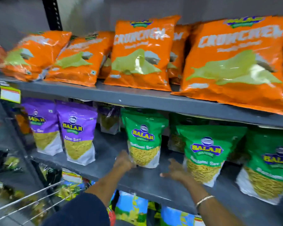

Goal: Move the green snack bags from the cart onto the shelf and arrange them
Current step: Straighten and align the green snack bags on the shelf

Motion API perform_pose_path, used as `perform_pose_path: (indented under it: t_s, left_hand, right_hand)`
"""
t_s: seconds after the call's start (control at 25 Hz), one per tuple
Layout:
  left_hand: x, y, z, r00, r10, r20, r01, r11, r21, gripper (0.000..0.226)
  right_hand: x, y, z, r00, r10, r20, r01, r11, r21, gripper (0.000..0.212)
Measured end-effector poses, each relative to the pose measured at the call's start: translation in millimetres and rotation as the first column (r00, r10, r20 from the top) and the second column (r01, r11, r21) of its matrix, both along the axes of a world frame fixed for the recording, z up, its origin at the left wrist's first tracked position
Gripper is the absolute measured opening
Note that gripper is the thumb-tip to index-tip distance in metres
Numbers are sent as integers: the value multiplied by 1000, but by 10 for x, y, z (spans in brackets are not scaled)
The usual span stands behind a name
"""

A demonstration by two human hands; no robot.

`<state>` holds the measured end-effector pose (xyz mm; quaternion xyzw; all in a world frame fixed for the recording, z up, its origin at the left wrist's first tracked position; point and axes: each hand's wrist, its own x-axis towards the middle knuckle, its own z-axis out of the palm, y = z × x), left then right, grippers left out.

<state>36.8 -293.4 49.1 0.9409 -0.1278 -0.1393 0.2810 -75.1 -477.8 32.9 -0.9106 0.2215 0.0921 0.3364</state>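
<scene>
Three green Balaji snack bags stand upright on the grey middle shelf. The left green bag has my left hand pressed against its lower left corner, fingers curled on it. The middle green bag stands to the right, and my right hand lies with fingers spread against its lower left edge. A third green bag stands at the far right. More green bags sit behind in shadow. The wire cart is at the lower left.
Two purple Balaji bags stand left of the green ones on the same shelf. Orange Crunchex bags fill the shelf above. Blue and yellow packs sit on the shelf below. A black upright post is at the top left.
</scene>
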Motion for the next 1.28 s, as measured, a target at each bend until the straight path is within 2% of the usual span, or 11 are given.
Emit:
perform_pose_path:
  t_s: [0.12, 0.24, 0.36, 0.48, 0.56, 0.72, 0.88, 0.96, 1.08, 1.2, 1.28]
  left_hand:
    - [477, 111, -73, 999, -19, 33, 27, 962, -273, 92]
    - [709, 37, -135, 974, -210, -86, 156, 892, -423, 92]
    - [830, 86, -208, 954, -260, -147, 151, 846, -511, 96]
    - [926, 373, -250, 952, -258, -166, 139, 846, -515, 91]
    - [948, 639, -214, 953, -240, -185, 119, 858, -500, 89]
    - [967, 930, -126, 954, -235, -186, 130, 885, -447, 83]
    - [970, 936, -76, 950, -236, -204, 135, 900, -415, 73]
    - [986, 959, -110, 948, -240, -212, 133, 897, -421, 79]
    - [984, 977, -123, 947, -251, -200, 145, 890, -432, 88]
    - [978, 972, -107, 943, -245, -223, 127, 888, -442, 85]
    - [983, 989, -111, 932, -268, -243, 143, 890, -432, 91]
  right_hand:
    - [409, 118, -50, 930, -239, 278, 163, 948, 273, 109]
    - [638, 191, -69, 869, -280, 409, 17, 842, 540, 93]
    - [783, 385, -157, 817, -345, 462, -21, 783, 622, 119]
    - [865, 705, -243, 810, -371, 454, 99, 850, 518, 121]
    - [873, 986, -195, 819, -391, 421, 152, 854, 498, 105]
    - [829, 1293, 183, 805, -361, 471, 24, 813, 582, 93]
    - [916, 1085, 1096, 587, -486, 647, 97, 836, 541, 37]
    - [951, 1017, 1416, 584, -424, 692, 138, 892, 430, 20]
    - [964, 1030, 1541, 601, -394, 695, 160, 912, 378, 21]
    - [940, 1063, 1427, 497, -484, 720, 206, 872, 444, 23]
    - [857, 1089, 1182, 580, -513, 633, 247, 851, 463, 35]
